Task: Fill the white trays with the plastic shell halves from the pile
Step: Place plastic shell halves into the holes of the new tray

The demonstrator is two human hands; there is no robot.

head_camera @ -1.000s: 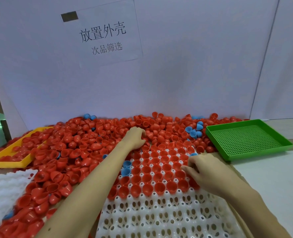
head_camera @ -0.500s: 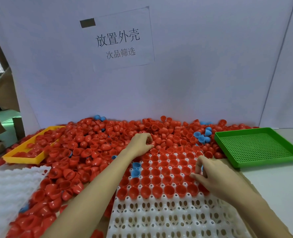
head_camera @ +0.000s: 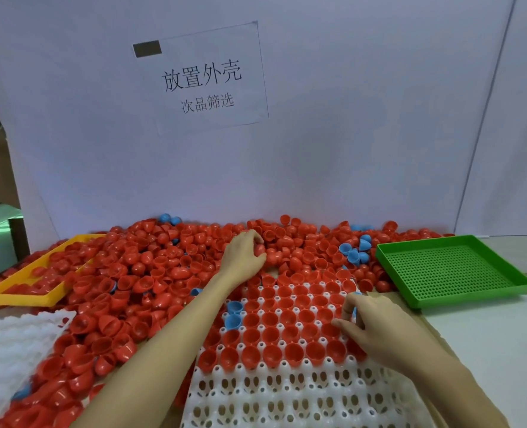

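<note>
The left hand (head_camera: 243,257) reaches into the heap of red plastic shell halves (head_camera: 151,273) on the surface, fingers curled around one red half. The right hand (head_camera: 376,325) pinches a small blue plastic shell half (head_camera: 354,313) over the white moulded cell tray (head_camera: 287,396), whose far rows hold red halves.

The person's bare left forearm is stretching from seven o'clock toward twelve o'clock, its left hand (head_camera: 243,256) lying knuckles-up with fingers curling downward at the far end. The right forearm is entering from five o'clock, and the right hand (head_camera: 369,324) is sitting palm-down, fingers bending and pointing toward nine o'clock, thumb tucking close.
</note>
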